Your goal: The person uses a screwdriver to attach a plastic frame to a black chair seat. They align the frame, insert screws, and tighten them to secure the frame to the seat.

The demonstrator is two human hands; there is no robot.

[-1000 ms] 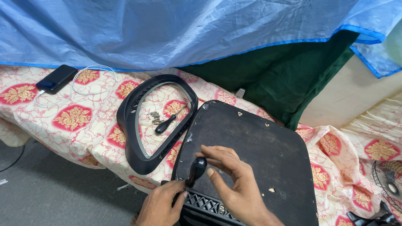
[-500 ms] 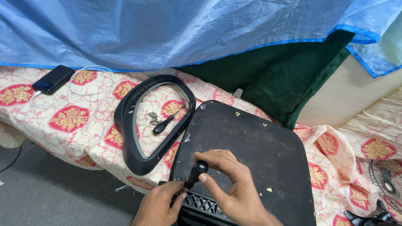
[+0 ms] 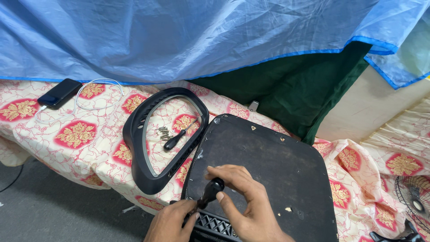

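A: What's laid out?

B: A tabletop (image 3: 67, 148) under a floral cloth, carrying a black seat panel (image 3: 268, 166) face down and a loose black frame (image 3: 148, 148).

A: And the hands?

B: The right hand (image 3: 244, 197) is closed round a black screwdriver (image 3: 208, 192) at the panel's near edge; the left hand (image 3: 172, 222) pinches its lower shaft.

A: Much left?

B: Probably. Screws (image 3: 163, 132) and a second screwdriver (image 3: 177, 138) lie unused inside the frame.

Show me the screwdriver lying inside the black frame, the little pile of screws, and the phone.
spare screwdriver (image 3: 174, 140), head view, on its black handle.
screws (image 3: 163, 132), head view, middle of the pile.
phone (image 3: 59, 93), head view, centre of its dark screen.
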